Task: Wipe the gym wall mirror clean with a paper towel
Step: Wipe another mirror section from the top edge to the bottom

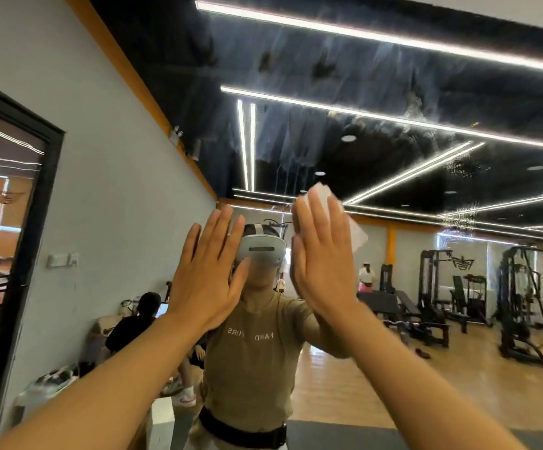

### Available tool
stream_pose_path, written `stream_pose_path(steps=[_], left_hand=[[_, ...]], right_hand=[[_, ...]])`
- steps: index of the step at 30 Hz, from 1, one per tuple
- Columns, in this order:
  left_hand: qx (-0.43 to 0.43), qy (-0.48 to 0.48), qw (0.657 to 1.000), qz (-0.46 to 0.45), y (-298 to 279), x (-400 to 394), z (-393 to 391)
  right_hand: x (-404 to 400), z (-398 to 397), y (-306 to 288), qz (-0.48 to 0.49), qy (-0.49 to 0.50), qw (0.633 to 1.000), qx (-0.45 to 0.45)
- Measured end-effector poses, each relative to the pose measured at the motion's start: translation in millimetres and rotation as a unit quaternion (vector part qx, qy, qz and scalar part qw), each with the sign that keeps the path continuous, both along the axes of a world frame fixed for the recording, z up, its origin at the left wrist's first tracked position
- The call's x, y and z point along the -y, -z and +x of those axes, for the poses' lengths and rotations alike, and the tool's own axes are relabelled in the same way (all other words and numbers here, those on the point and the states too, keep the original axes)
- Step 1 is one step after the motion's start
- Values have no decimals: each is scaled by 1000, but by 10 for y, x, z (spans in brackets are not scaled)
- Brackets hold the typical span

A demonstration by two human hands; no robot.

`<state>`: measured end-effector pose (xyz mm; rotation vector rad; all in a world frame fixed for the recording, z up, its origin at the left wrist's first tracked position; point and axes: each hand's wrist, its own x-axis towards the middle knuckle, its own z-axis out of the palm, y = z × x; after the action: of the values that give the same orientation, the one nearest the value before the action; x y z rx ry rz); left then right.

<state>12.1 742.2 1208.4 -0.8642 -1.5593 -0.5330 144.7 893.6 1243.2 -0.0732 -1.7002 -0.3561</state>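
Both hands lie flat on the mirror [393, 92], well inside its edges. The right hand [323, 254] presses the paper towel [356, 232] with straight fingers. The left hand [206, 271], just beside, is spread and holds nothing.

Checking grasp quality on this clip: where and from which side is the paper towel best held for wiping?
The paper towel lies flat against the mirror under the right hand. Best grip is probably its middle, coming from the front with a flat palm, fingers spread over it; its corners jut past the fingers.
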Motion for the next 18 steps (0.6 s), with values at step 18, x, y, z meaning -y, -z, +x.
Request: stream_pose_path(steps=[18], left_hand=[[-29, 28, 998, -40, 12, 81, -143]], right_hand=[[12, 108, -927, 69, 70, 990, 105]])
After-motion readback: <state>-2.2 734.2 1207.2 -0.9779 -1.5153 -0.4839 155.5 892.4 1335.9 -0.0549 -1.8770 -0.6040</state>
